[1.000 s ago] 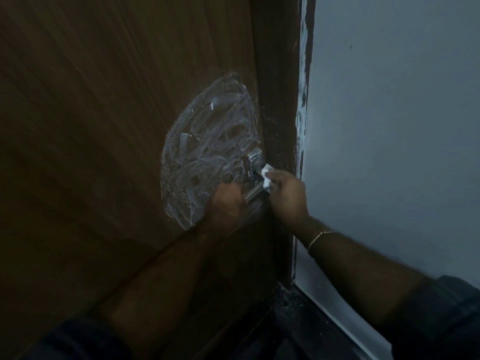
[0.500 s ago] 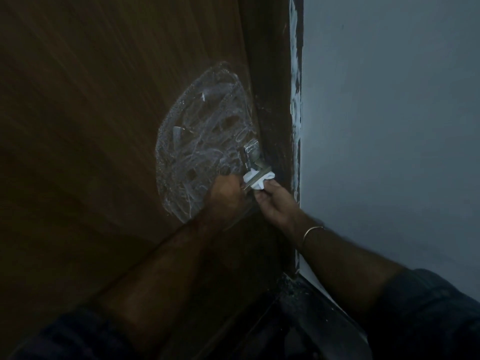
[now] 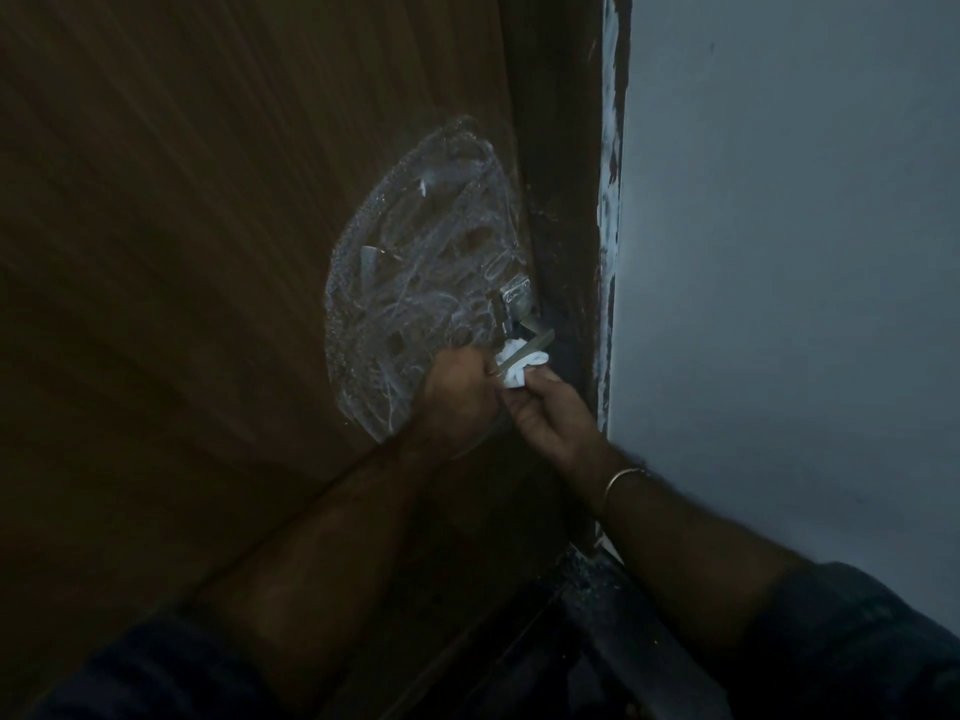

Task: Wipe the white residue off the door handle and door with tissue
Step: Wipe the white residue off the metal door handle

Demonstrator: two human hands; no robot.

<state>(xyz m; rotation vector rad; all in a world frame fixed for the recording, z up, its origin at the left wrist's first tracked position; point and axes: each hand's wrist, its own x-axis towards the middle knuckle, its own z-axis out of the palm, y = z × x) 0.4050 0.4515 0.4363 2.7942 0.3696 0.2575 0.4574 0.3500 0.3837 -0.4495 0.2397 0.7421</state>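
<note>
A brown wooden door (image 3: 208,283) carries a large oval smear of white residue (image 3: 421,283) beside its metal handle (image 3: 524,348). The handle's plate (image 3: 514,298) shines near the door's edge. My left hand (image 3: 457,392) is closed around the lower end of the handle lever. My right hand (image 3: 545,407) pinches a crumpled white tissue (image 3: 519,363) against the lever, wrapped partly around it. The end of the lever is hidden inside my left fist.
The dark door frame (image 3: 561,200) runs down the right of the door, with white paint streaks (image 3: 608,200) along its edge. A pale grey wall (image 3: 779,252) fills the right side. A dark floor strip (image 3: 597,641) lies below.
My right hand has moved with the tissue from the handle's outer tip, down and left onto the lever, close beside my left hand. The left hand keeps its hold.
</note>
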